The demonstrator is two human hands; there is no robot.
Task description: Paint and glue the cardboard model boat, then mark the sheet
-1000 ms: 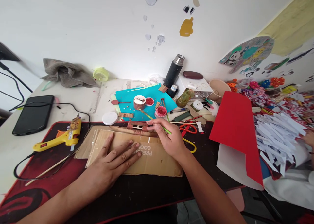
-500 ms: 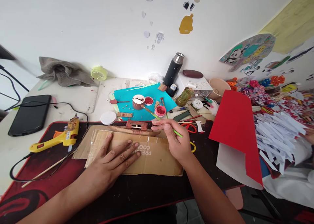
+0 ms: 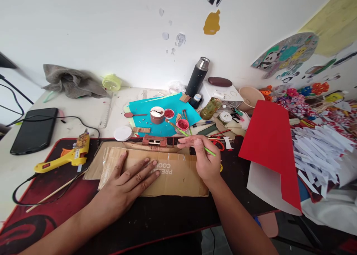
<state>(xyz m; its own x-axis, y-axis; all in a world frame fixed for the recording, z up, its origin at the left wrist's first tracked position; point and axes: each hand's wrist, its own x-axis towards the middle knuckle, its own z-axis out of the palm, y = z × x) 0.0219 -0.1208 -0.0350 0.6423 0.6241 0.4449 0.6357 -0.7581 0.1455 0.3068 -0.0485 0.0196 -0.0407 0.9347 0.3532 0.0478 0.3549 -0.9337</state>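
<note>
My left hand (image 3: 129, 182) lies flat with fingers spread on a piece of brown cardboard (image 3: 178, 180) printed with upside-down lettering. My right hand (image 3: 205, 158) is closed around a green-handled paintbrush (image 3: 209, 151), its bristle end pointing up and left near the open pots. Beyond the cardboard's far edge sits a small reddish-brown painted cardboard piece (image 3: 154, 140) with a window-like opening, on a long brown strip. The nearest pot of red paint (image 3: 182, 125) stands just past my right fingers. Another red paint lid (image 3: 169, 114) and a brown-and-white jar (image 3: 157, 115) rest on blue paper (image 3: 139, 110).
A yellow glue gun (image 3: 67, 158) with its cable lies left, near a black phone (image 3: 35, 131). At the back stands a black thermos (image 3: 197, 76). A curled red sheet (image 3: 264, 136) and white paper strips (image 3: 320, 154) fill the right. Orange-handled scissors (image 3: 219, 144) lie behind my right hand.
My right hand has shifted slightly to the right with the paintbrush. My left hand stays flat on the cardboard. The view has tilted a little.
</note>
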